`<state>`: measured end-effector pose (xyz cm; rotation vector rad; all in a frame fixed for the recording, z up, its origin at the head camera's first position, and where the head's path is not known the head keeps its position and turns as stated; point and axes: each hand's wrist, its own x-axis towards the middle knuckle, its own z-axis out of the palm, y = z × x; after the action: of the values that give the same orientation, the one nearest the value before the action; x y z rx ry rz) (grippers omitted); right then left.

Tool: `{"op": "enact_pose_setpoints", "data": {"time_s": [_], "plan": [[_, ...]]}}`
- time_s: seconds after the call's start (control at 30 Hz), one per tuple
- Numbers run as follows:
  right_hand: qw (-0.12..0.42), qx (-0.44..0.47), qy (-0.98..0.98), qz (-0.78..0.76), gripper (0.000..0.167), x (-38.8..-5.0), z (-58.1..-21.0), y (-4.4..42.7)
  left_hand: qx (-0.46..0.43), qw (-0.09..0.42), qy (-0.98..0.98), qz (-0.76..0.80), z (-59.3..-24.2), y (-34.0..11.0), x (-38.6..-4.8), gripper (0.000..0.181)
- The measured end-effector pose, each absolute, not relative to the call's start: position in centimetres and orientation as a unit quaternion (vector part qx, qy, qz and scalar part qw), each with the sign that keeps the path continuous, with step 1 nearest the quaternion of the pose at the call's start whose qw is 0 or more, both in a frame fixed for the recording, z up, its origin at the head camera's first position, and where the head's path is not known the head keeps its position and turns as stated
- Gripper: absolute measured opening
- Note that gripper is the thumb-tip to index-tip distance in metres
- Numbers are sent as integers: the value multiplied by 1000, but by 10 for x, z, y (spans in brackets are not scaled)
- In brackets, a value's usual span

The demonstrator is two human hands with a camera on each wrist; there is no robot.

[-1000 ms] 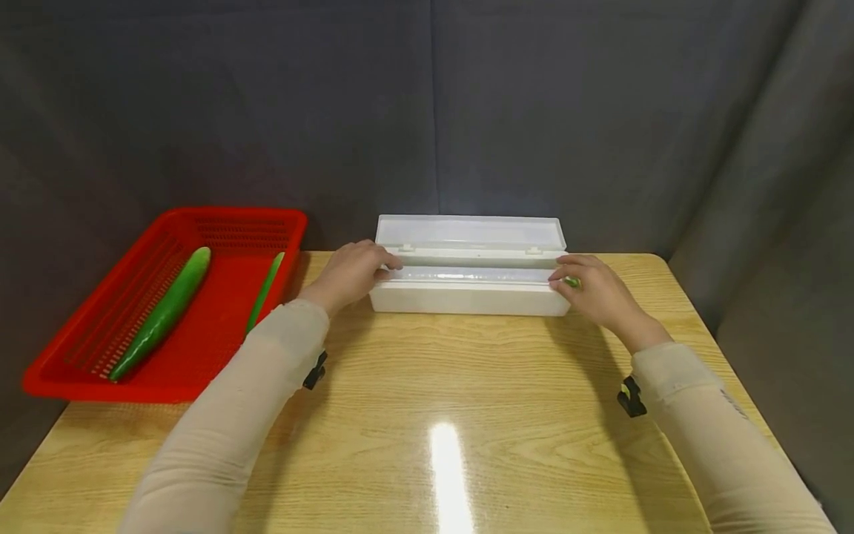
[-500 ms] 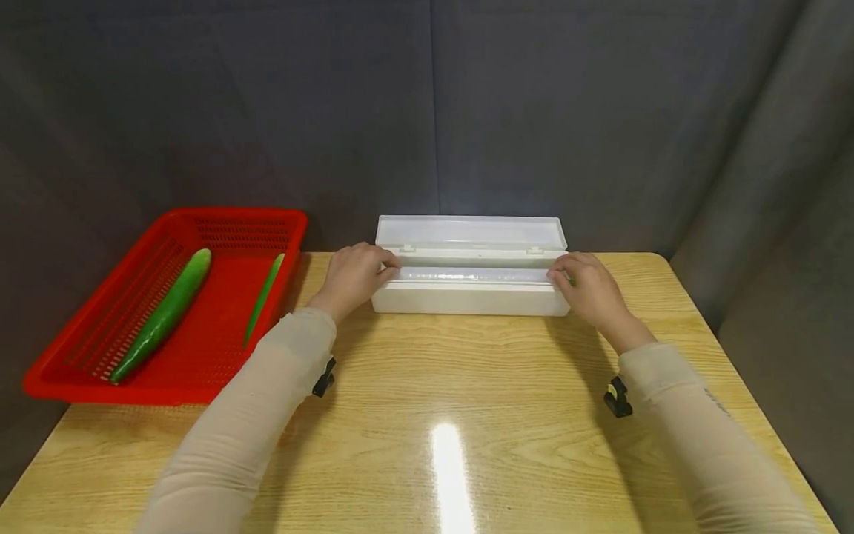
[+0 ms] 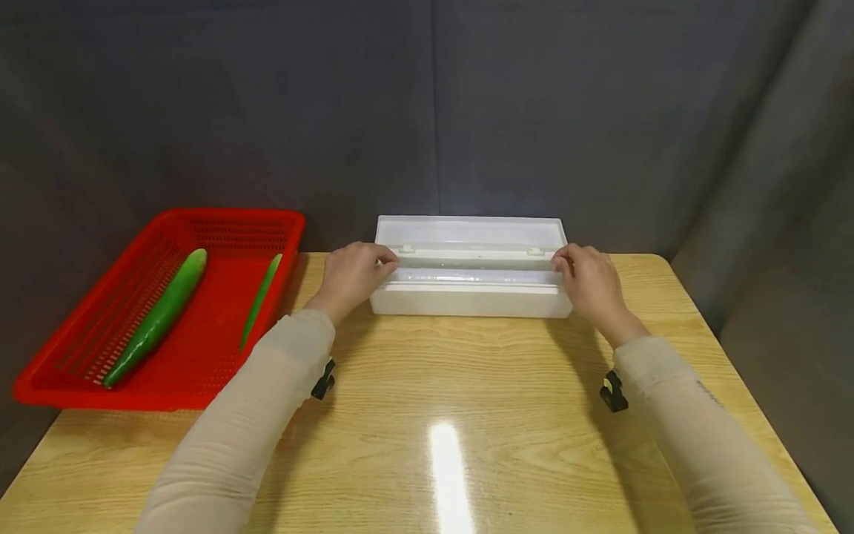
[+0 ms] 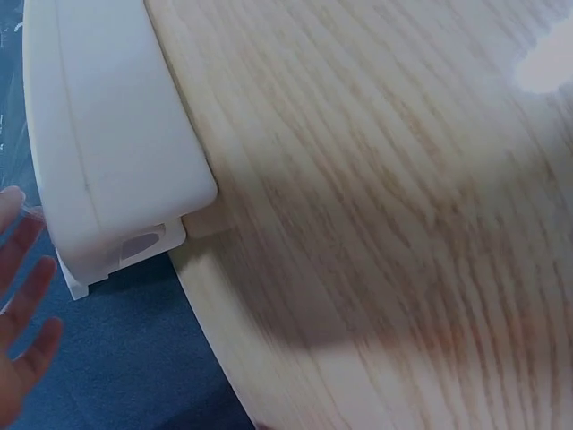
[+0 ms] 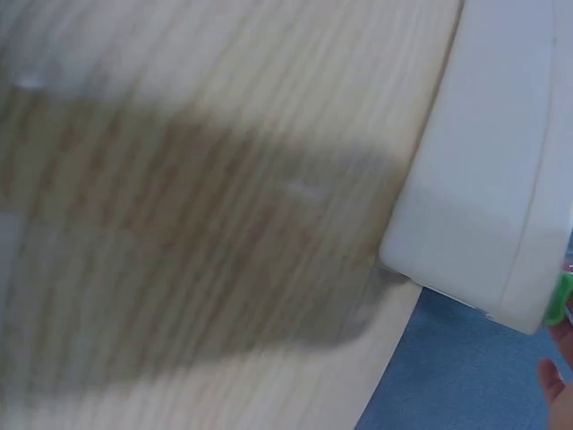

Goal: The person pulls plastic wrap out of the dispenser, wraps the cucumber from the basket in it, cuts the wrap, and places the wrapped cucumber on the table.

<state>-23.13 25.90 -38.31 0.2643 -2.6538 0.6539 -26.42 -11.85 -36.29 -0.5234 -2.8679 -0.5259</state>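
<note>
A long white box [image 3: 470, 300] stands at the table's back edge, its lid [image 3: 470, 231] raised behind it. Inside lies a shiny roll of clear film [image 3: 460, 275]. At the box's left end my left hand [image 3: 352, 276] pinches the film's edge between thumb and finger; a bit of clear film shows by the fingertips in the left wrist view. My right hand [image 3: 590, 285] pinches at the right end, mostly out of frame in the right wrist view, where a green part [image 5: 560, 298] shows beside the box. The film between the hands is hard to make out.
On the left, a red basket [image 3: 160, 398] holds a large cucumber [image 3: 160, 319] and a thin green piece [image 3: 260, 300] near its right wall. A wooden table [image 3: 467, 393] lies under everything, with a dark curtain [image 3: 534, 111] behind.
The right hand has turned slightly and risen a little toward the back, its thumb and finger now closer together. The left hand's thumb has closed against its finger. The box has barely moved.
</note>
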Motion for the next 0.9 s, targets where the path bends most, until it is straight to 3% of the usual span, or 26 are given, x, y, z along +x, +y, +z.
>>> {"op": "enact_pose_setpoints", "data": {"time_s": [0.9], "plan": [[186,63,-956,218,20,-233,-357,261,-141,59,-962,-226,-346,-120,-264,23]]}}
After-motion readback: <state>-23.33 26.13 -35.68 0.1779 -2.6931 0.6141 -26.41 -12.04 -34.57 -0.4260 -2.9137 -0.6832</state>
